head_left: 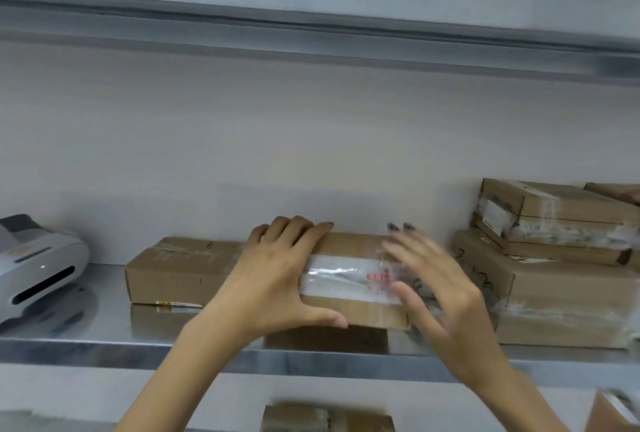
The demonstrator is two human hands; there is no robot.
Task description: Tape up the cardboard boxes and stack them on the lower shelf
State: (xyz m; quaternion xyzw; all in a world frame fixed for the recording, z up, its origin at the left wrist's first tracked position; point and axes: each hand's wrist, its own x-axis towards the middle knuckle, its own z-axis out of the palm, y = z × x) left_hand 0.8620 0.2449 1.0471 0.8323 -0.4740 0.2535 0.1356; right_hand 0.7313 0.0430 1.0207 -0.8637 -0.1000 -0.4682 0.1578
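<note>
A taped cardboard box (349, 275) with a clear strip over red print sits on the steel shelf (104, 324), at its middle. My left hand (277, 272) grips the box's left end, fingers over its far edge and thumb against its front face. My right hand (436, 289) is blurred at the box's right end, fingers spread and straight; whether it touches the box is unclear. A second brown box (173, 269) lies just left of it, touching or nearly so.
A stack of taped boxes (554, 258) stands on the shelf to the right. A grey label printer (34, 265) sits at the far left. An upper shelf beam (311, 26) runs overhead. More boxes (325, 417) show below the shelf edge.
</note>
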